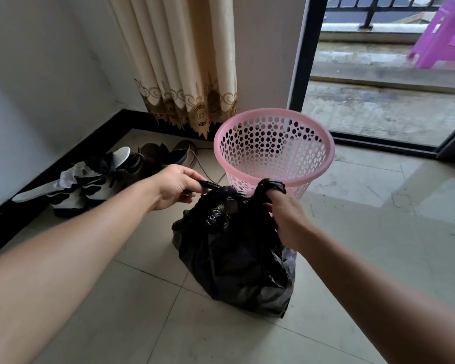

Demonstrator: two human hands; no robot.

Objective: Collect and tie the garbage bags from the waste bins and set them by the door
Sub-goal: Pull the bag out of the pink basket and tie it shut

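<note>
A full black garbage bag (237, 258) stands on the tiled floor in front of a pink perforated waste bin (273, 148), which has no bag inside. My left hand (174, 187) pinches one twisted handle of the bag and pulls it out to the left. My right hand (286, 216) grips the other handle, which is wrapped over a finger and stands up above the bag. The two handles are held apart over the bag's mouth.
Several shoes (95, 179) lie along the black skirting at the left wall. A cream curtain (184, 61) hangs behind the bin. A glass sliding door (310, 61) at the right shows a balcony with a purple plastic stool (444, 35).
</note>
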